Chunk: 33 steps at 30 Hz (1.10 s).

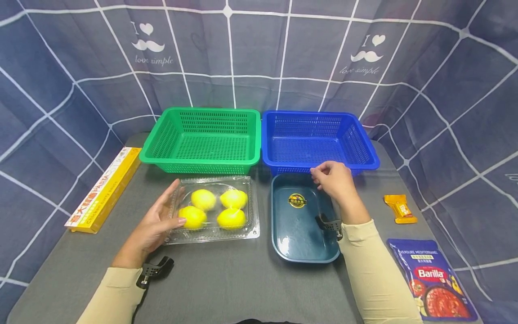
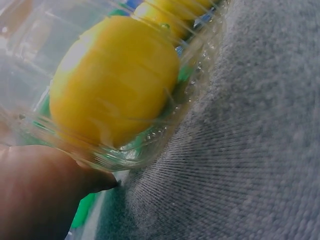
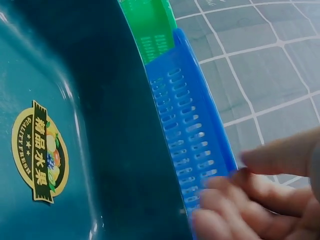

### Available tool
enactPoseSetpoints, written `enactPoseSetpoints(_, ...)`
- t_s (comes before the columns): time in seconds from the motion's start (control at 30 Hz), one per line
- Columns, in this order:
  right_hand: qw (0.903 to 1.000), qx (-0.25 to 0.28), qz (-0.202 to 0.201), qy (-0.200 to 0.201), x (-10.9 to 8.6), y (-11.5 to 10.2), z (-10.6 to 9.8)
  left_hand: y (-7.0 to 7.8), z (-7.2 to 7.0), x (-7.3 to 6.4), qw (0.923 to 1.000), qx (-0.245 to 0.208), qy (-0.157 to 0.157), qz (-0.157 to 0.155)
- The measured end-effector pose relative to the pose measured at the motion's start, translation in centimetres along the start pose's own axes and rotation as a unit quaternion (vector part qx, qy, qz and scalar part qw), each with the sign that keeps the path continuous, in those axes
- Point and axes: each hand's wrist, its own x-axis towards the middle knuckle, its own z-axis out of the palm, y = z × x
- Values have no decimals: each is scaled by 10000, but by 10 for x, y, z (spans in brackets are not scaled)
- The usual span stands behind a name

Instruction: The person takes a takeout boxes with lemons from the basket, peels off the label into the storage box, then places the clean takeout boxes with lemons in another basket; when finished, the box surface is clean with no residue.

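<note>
Left hand (image 1: 159,220) grips the clear lemon box (image 1: 214,235), at nine o'clock from the teal tray (image 1: 297,236); right hand (image 1: 335,181), fingers curled, visibly holding nothing, hovers at the tray's one-o'clock corner. Only the right wrist view makes the sticker's (image 3: 41,152) "QUALITY FRESH" legible. Ribbed grey cloth (image 1: 234,279) lies beneath; checked curtain (image 1: 259,49) hangs at twelve.

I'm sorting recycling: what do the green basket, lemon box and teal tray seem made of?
Green basket: probably moulded plastic, slightly glossy, with slotted walls. Lemon box: thin clear plastic, judging by sharp glints. Teal tray: likely smooth, shiny plastic; enamelled metal possible.
</note>
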Motion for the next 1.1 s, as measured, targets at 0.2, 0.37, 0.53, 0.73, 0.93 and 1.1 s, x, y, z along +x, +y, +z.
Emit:
enactPoseSetpoints(0.2, 9801, 190, 76, 1972, 0, 1, -2, -1, -1, -1, 10000, 26, -47, 60)
enactPoseSetpoints(0.37, 9384, 1201, 401, 3216, 5, 5, -2, 0, -1, 0, 10000, 66, -11, 57)
enactPoseSetpoints(0.53, 8527, 3279, 1242, 3873, 9, 8, -6, -1, -1, 0, 9999, 8, -105, 119)
enactPoseSetpoints(0.73, 7275, 5245, 2369, 3735, 14, 19, -17, -4, -2, 0, 9997, -6, -161, 189)
enactPoseSetpoints(0.93, 6561, 6138, 3319, 2874, 14, 21, -22, -4, -2, -1, 9998, -3, -141, 149)
enactPoseSetpoints(1.1, 6175, 6731, 3271, 2421, 14, 22, -19, -2, -1, -1, 9998, -16, -125, 138)
